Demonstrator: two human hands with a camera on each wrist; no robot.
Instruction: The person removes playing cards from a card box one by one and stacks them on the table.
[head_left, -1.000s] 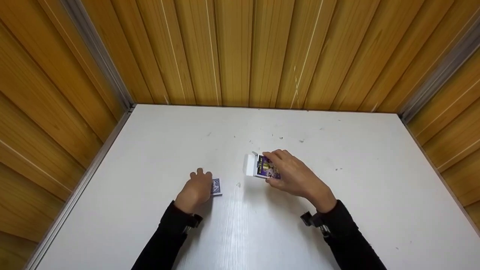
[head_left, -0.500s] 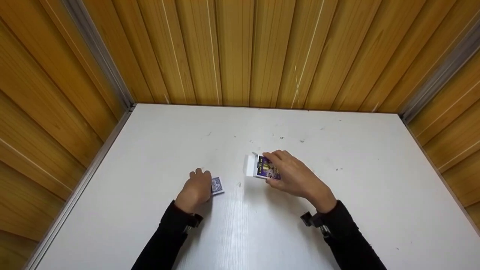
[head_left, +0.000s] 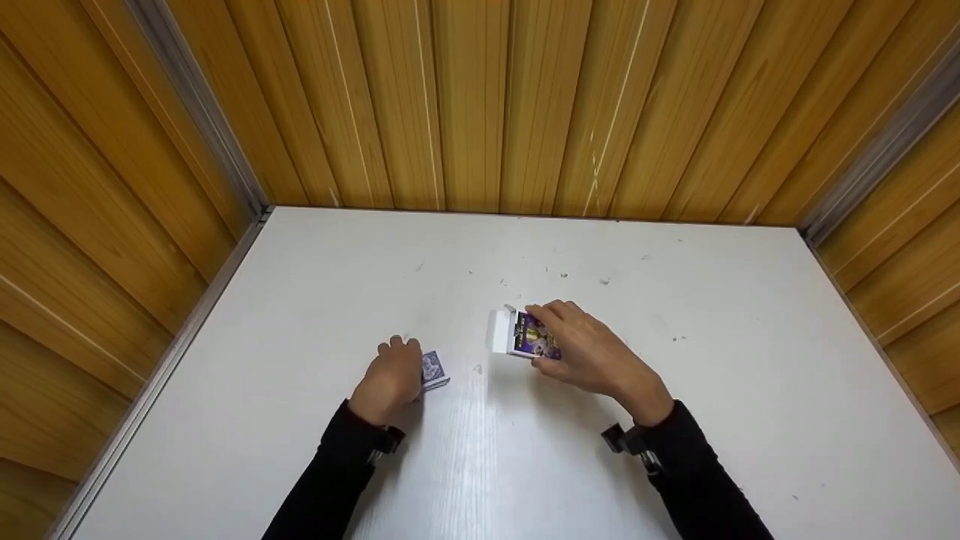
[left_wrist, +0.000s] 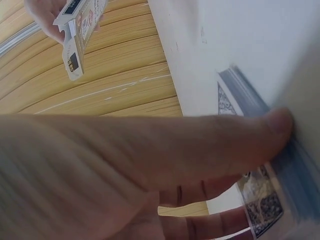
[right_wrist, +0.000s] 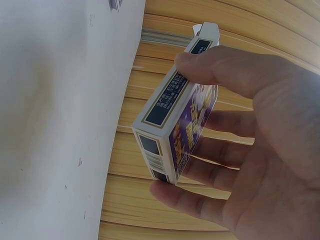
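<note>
card deck [head_left: 433,370] mid-table [head_left: 300,300], clear of edges

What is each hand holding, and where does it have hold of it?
The right hand grips the card box across its long side edges, flap end open. The left hand holds the deck of cards by its long edges.

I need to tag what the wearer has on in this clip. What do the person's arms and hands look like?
Both arms wear long black sleeves, left sleeve and right sleeve, reaching the wrists. A small dark device is strapped at each wrist, left and right. The left hand and right hand are bare: no gloves, and no rings visible.
</note>
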